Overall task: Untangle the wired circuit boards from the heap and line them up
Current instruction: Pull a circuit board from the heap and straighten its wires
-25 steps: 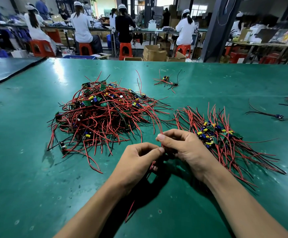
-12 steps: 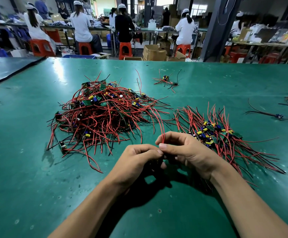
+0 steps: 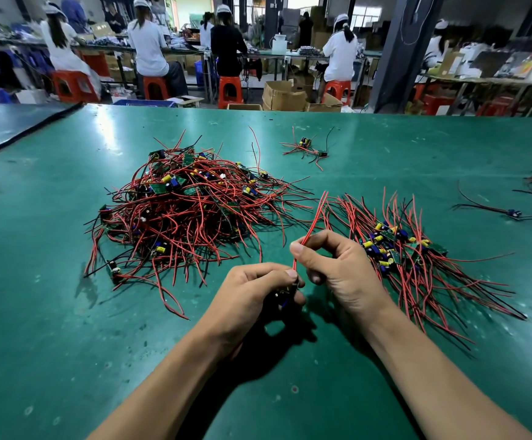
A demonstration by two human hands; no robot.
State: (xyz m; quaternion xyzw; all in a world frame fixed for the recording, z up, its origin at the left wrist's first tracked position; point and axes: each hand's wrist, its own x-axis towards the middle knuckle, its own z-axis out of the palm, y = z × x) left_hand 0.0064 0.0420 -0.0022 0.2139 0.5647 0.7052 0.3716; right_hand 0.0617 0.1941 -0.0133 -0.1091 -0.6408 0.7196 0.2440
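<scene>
A tangled heap [image 3: 191, 211] of small green circuit boards with red and black wires lies left of centre on the green table [image 3: 52, 344]. To its right, a row of boards [image 3: 410, 249] lies with wires fanned out. Just in front of both, my left hand [image 3: 252, 296] grips one small board, mostly hidden in the fingers. Beside it, my right hand [image 3: 340, 268] pinches that board's red wires [image 3: 310, 228], which stand up toward the far side.
Two wired boards [image 3: 306, 147] lie apart at the back of the table. More wired pieces [image 3: 512, 212] sit near the right edge. A dark mat [image 3: 10, 128] borders the far left. Beyond the table, people sit on red stools at other benches.
My right hand has slid up along the red wires and pulled them straight, tips now leaning right. My left hand stays put, holding the board.
</scene>
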